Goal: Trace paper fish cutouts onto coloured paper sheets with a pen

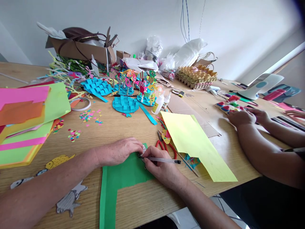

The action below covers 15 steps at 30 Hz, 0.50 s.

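Observation:
A green paper (126,173) with a cut-out corner lies at the front of the wooden table. My left hand (124,149) rests on its upper edge, fingers bent and pressed together on a small pale cut-out (144,148) that is mostly hidden. In my right hand (159,162) is a pen (164,160), its tip on the paper beside my left fingertips. Red-handled pliers (166,148) lie just behind my right hand. To the right is a yellow paper (197,143). Grey fish-like cut-outs (70,198) and a yellow fish cut-out (58,161) lie near my left forearm.
Colored papers (26,117) are stacked at the left. Behind stand blue woven paper discs (125,104), glue bottles (158,103), egg cartons (196,76) and a cardboard box (81,52). Another person's hands (241,118) work at the right, near a white device (262,86).

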Available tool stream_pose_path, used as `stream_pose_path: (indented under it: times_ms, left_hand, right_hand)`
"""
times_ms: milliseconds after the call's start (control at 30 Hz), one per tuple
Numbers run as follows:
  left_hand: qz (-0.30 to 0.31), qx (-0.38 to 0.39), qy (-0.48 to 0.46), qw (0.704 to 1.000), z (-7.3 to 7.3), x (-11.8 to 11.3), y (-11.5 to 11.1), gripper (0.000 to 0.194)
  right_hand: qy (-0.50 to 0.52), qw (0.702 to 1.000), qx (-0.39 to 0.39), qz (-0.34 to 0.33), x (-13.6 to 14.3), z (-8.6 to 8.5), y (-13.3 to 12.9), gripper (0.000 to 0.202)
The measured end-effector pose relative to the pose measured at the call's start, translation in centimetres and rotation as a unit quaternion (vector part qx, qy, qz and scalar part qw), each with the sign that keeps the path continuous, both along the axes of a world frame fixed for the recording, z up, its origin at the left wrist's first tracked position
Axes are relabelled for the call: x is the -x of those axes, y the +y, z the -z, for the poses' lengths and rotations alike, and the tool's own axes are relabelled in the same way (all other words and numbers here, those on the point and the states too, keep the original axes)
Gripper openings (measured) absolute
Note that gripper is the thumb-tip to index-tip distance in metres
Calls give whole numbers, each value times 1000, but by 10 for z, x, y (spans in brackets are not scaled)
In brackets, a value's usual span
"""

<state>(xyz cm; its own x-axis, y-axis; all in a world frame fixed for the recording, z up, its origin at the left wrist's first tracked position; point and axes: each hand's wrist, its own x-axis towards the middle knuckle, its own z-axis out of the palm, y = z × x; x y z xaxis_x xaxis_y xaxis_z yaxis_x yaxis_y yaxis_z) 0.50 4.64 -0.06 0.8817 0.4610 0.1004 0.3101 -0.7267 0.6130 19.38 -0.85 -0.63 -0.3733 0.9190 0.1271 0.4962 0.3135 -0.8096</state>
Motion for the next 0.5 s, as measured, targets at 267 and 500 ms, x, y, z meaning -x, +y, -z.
stream_pose_path:
  times_ms: [267, 500]
  left_hand:
    - [-6, 2, -16, 1000, 6, 2, 1, 34]
    - [-33, 5, -12, 999, 10, 4, 0, 33]
  right_hand:
    - [-6, 1000, -3, 6, -1, 0, 1, 10]
    - [19, 1000, 17, 14, 0, 3, 2, 9]
